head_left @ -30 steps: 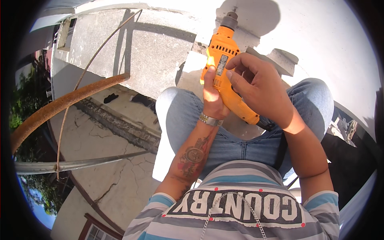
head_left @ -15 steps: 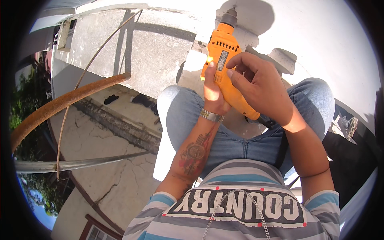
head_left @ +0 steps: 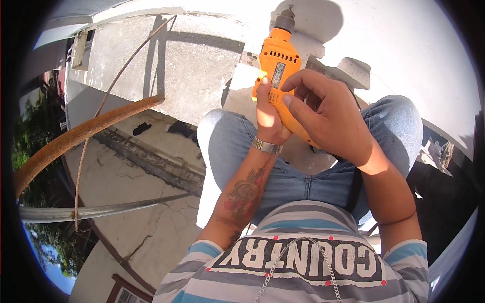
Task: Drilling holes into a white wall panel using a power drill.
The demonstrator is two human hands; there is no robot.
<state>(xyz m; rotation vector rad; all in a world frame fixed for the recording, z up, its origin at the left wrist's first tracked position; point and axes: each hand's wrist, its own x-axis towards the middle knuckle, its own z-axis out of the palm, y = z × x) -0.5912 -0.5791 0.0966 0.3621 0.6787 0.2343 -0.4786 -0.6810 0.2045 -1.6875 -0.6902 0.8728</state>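
Observation:
An orange power drill [head_left: 279,58] points away from me, tilted slightly left, its dark chuck [head_left: 285,21] near the top of the view. A thin bit shows at its tip; whether it touches the white surface I cannot tell. My left hand [head_left: 270,113], with a metal watch at the wrist, is closed around the drill from below, thumb along its left side. Over the drill's rear part is my right hand [head_left: 328,111], half curled, with a gap between thumb and forefinger and nothing visible in it. Its fingertips reach the drill's edge; contact is unclear.
My knees in jeans [head_left: 394,121] flank the drill. A grey block [head_left: 353,72] lies beyond my right hand. To the left are a concrete slab [head_left: 202,65], a rusty curved bar [head_left: 91,129], a thin rod [head_left: 108,91] and a metal pipe [head_left: 111,209]. A drop shows beyond the slab.
The drill and both hands sit slightly further left in the view. The right hand now covers more of the drill's rear end. The left hand's grip is unchanged.

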